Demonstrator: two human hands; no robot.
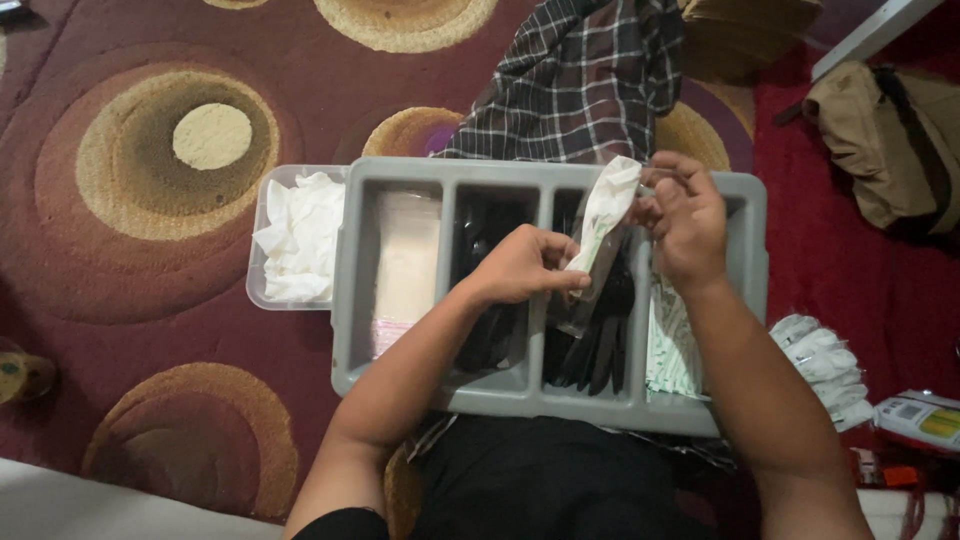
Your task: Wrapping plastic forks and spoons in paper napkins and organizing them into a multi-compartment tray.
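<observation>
A dark red carpet (130, 300) with round beige patterns covers the floor. On the person's lap rests a grey divided tray (350, 300), its compartments holding clear sachets and black cutlery. Left of it, touching, stands a clear tub of white napkins (298, 238). Above the tray, the left hand (520, 265) and right hand (685, 220) pinch a small clear packet with a white napkin (605, 215) between the fingers.
</observation>
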